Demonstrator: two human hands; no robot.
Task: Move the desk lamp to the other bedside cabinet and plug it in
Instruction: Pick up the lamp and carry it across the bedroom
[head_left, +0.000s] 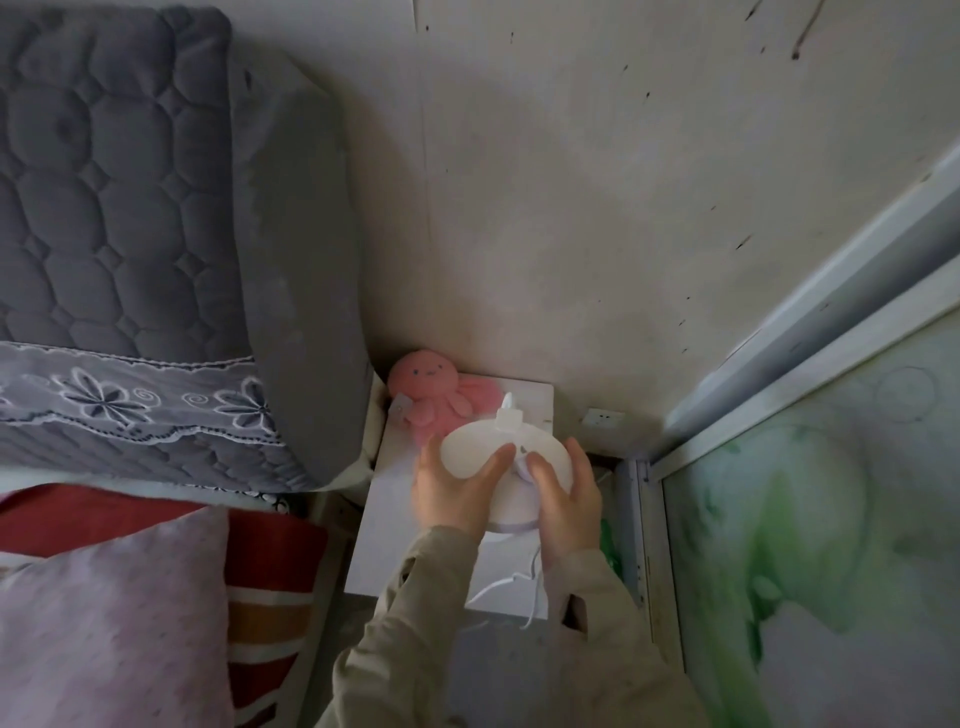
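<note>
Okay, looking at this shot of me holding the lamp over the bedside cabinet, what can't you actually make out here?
All in the head view:
- Base of the desk lamp: hidden by its own white head and by the left hand and right hand.
- Plug end of the cord: it runs off behind the right sleeve.
- Wall socket: too small to read its slots.
- Front of the cabinet: covered by the forearms.

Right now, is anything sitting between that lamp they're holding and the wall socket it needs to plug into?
Nothing visible does. Both hands, left hand and right hand, hold the white lamp over the white bedside cabinet. The wall socket sits just beyond and to the right, uncovered. The pink octopus toy lies to the other side.
</note>
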